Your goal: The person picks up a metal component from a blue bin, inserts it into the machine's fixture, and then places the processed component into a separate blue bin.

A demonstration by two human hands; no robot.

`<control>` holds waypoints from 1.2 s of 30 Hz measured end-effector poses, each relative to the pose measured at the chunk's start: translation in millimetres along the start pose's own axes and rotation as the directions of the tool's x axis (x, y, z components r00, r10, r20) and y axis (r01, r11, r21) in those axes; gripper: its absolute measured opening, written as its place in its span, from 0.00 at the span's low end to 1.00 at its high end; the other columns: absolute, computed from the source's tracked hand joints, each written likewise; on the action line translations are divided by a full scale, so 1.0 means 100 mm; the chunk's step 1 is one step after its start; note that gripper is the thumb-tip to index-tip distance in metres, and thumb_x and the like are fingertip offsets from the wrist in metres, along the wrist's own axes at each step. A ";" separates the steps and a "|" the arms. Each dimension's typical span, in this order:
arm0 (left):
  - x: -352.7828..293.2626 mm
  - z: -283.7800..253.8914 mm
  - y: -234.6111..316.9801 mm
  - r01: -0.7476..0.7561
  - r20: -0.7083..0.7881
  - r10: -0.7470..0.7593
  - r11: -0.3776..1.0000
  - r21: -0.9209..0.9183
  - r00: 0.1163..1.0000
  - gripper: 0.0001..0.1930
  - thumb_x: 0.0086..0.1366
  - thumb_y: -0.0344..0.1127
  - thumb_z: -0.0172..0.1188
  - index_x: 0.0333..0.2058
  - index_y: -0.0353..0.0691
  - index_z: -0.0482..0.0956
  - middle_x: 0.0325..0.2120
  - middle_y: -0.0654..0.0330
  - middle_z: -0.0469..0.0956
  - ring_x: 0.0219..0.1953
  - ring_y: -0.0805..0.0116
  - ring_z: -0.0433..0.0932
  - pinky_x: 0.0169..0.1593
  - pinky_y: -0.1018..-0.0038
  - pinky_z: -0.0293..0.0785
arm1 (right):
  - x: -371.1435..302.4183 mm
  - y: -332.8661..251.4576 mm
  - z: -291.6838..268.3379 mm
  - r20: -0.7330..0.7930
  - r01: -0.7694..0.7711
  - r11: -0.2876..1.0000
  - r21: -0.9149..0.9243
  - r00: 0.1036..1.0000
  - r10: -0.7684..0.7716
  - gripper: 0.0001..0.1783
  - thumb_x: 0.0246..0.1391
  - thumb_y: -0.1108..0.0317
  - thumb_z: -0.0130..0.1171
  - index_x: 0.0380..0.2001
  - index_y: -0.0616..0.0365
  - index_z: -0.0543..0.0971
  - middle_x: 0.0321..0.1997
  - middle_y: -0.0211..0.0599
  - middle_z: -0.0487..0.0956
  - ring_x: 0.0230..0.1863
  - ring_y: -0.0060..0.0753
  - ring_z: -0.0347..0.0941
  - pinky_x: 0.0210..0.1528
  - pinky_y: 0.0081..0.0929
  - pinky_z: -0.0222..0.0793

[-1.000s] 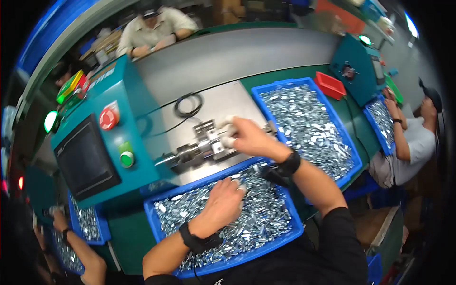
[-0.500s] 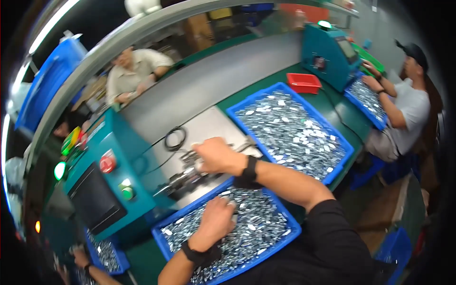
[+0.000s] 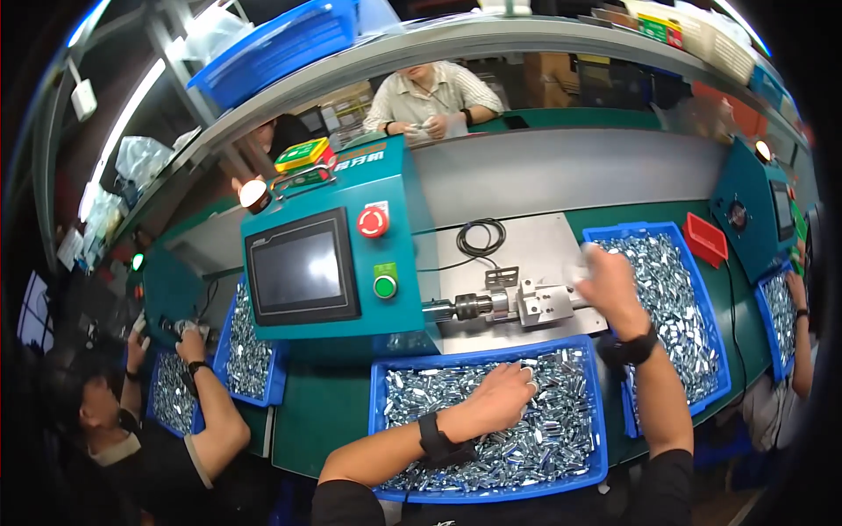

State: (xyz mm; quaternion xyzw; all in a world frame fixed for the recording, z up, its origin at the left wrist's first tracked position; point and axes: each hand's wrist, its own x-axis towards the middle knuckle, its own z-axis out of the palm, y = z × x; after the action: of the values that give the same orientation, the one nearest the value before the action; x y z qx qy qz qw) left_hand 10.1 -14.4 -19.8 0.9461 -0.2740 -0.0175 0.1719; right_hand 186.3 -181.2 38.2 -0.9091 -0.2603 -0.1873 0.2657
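Observation:
Over the near blue tray (image 3: 602, 421), heaped with small shiny metal cylindrical parts (image 3: 544, 443), my left hand (image 3: 498, 400) is closed, fingertips down among the parts. What it holds, if anything, is hidden. My right hand (image 3: 609, 282) is raised at the right end of a metal clamping fixture (image 3: 545, 303); its fingers are smeared by motion, so its grip is unclear. Left of the fixture, a chuck (image 3: 472, 306) sticks out of a teal machine (image 3: 412, 254) with a dark screen (image 3: 298, 267), a red knob (image 3: 373, 221) and a green button (image 3: 384, 286).
A second blue tray of parts (image 3: 671, 307) lies at the right, with a red bin (image 3: 705, 240) beyond it. A coiled black cable (image 3: 480, 237) rests on the metal plate. Co-workers sit at left (image 3: 96, 403) and right; another person (image 3: 434, 101) is across the partition.
The view has swung left and levelled, bringing the left co-worker into sight. My left hand stays in the near tray, my right by the fixture. The machine's lamp has gone from green to whitish.

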 end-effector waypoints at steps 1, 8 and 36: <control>0.02 0.02 0.00 0.018 -0.017 -0.018 1.000 -0.004 1.000 0.11 0.45 0.29 0.61 0.31 0.37 0.76 0.33 0.55 0.71 0.41 0.56 0.70 0.44 0.62 0.67 | -0.04 0.25 -0.03 -0.020 -0.063 0.996 -0.068 0.998 0.062 0.14 0.38 0.63 0.64 0.26 0.59 0.75 0.20 0.47 0.77 0.25 0.53 0.75 0.29 0.43 0.70; 0.07 0.01 0.05 0.065 0.057 -0.064 0.998 -0.021 0.996 0.09 0.47 0.30 0.61 0.29 0.36 0.76 0.35 0.54 0.71 0.44 0.55 0.70 0.47 0.61 0.67 | -0.54 1.08 -0.39 -0.024 -0.352 0.897 -0.267 0.933 0.359 0.17 0.46 0.56 0.64 0.23 0.61 0.77 0.20 0.47 0.78 0.25 0.50 0.76 0.31 0.41 0.70; 0.68 -0.84 -0.33 0.263 -0.406 -0.233 0.965 0.018 0.883 0.10 0.50 0.29 0.66 0.35 0.45 0.83 0.25 0.60 0.78 0.31 0.61 0.73 0.35 0.68 0.69 | -0.68 0.30 -0.05 0.106 -0.205 0.728 0.654 0.978 0.180 0.06 0.52 0.72 0.61 0.27 0.63 0.77 0.13 0.21 0.71 0.16 0.07 0.57 0.17 0.14 0.49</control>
State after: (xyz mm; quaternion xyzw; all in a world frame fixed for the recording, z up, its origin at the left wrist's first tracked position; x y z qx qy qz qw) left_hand 95.7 2.4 52.5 0.9623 -0.1102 0.1648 0.1862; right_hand 148.5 -231.5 -2.2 -0.7812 -0.2187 -0.0387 0.5834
